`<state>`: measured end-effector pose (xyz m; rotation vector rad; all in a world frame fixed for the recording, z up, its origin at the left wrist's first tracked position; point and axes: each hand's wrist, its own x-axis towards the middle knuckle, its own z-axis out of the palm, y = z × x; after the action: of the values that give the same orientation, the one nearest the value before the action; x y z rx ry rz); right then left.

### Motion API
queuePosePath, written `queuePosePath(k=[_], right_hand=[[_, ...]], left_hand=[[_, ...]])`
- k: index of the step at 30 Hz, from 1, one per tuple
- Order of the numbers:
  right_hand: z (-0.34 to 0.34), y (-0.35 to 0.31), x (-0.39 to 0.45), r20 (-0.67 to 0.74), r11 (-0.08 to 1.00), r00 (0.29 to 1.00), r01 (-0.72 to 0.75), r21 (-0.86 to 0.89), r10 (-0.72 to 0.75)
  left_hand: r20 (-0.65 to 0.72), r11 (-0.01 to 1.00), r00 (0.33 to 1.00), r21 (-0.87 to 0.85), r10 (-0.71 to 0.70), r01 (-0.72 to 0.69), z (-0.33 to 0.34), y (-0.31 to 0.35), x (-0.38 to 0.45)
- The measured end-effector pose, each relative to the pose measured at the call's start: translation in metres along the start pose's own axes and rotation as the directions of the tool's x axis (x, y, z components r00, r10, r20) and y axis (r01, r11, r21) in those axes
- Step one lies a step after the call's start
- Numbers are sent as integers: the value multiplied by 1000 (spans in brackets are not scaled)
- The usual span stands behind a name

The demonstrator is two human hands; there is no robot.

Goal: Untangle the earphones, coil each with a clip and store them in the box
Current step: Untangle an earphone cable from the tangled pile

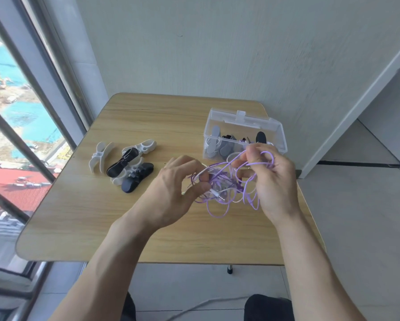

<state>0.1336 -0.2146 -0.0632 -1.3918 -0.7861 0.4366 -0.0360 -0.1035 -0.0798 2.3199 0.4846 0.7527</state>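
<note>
A tangle of purple earphone cable (219,188) hangs between my two hands above the wooden table (101,216). My left hand (171,191) pinches the knot near its white jack plug. My right hand (273,179) grips several purple loops, lifted a little higher. A clear plastic box (280,137) stands open at the back right, with several clipped earphones inside. White and black cable clips (124,163) lie in a loose pile on the left half of the table.
The table stands against a wall, with a large window (20,112) on its left. The table's near edge runs below my forearms. A white cable (206,304) lies on the floor by my knees.
</note>
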Motion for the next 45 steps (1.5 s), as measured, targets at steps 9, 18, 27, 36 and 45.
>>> queuePosePath(k=[9,18,27,36,45], right_hand=[[19,-8,-8,-130,979,977,-153,131,170],[14,-18,-13,229,993,973,6,-119,21],[10,-12,-7,46,997,999,-19,73,16],[16,-10,-3,-164,937,956,-185,297,241],[20,-10,-8,-81,952,989,-92,294,120]], left_hand=[[-72,996,993,-14,-94,93,-9,-4,-3],[-268,998,962,14,-49,55,14,23,-3],[-156,999,987,39,-29,35,12,6,0],[-170,997,985,-80,-14,0,2,10,-2],[39,999,999,29,26,-27,0,-2,-2]])
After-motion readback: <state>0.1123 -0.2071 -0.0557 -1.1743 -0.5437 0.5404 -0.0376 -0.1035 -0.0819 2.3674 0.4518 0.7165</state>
